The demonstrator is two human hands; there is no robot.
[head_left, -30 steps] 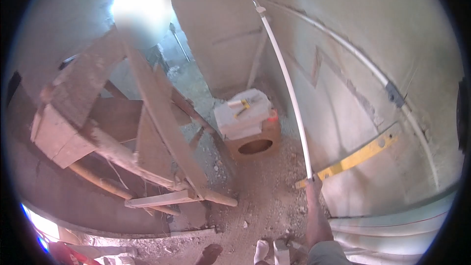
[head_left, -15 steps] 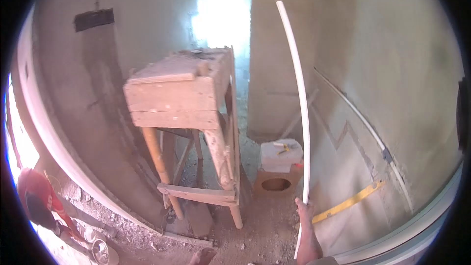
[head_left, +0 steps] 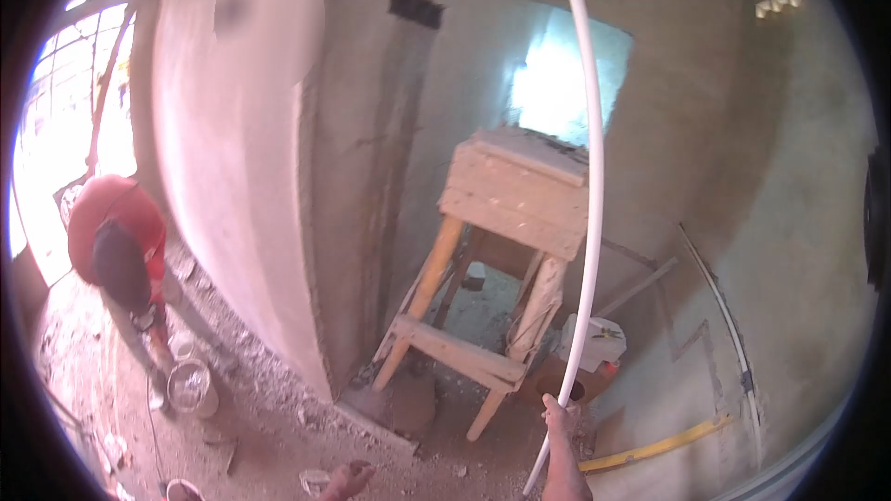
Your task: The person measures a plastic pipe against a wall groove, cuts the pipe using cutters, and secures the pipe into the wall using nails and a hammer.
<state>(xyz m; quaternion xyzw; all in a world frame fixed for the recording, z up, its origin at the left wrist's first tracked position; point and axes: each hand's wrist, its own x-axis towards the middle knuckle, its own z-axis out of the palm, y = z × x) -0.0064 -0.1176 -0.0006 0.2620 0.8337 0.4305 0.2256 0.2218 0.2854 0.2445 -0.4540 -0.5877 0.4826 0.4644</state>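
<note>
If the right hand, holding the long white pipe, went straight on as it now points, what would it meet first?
Probably the brown box with a dark round opening, ahead of the right hand; depth is unclear, so the hand might pass above it.

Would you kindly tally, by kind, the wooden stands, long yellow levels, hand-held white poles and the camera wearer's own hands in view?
Wooden stand: 1
Yellow level: 1
White pole: 1
Wearer's hands: 2 (left hand, right hand)
Total: 5
</note>
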